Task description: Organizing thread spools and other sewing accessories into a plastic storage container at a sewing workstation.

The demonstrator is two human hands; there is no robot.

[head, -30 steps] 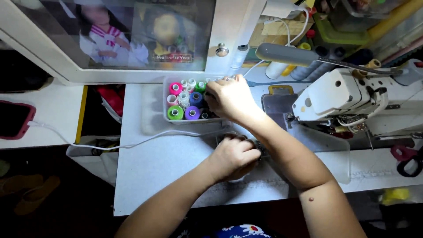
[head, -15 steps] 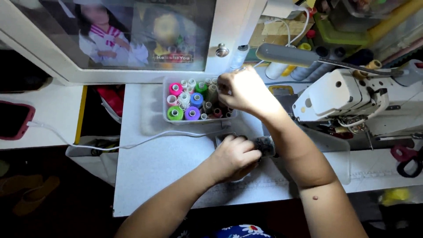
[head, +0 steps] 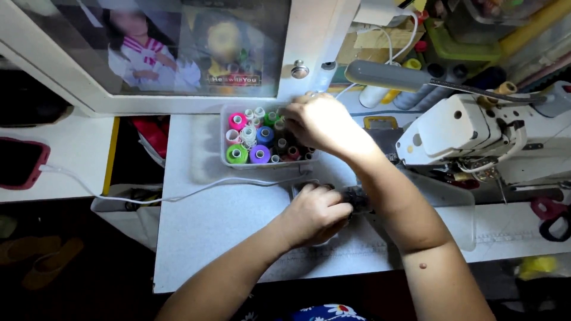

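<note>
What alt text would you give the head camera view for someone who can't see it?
Seen from above, the right hand reaches into a clear box of coloured thread spools on a white table, while the left hand grips a small dark object. A white sewing machine stands to the right, and a white cable trails off to the left.

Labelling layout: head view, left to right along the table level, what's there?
Dark phone in red case → white cable → clear box of thread spools → right hand → white sewing machine → red-handled scissors.
</note>
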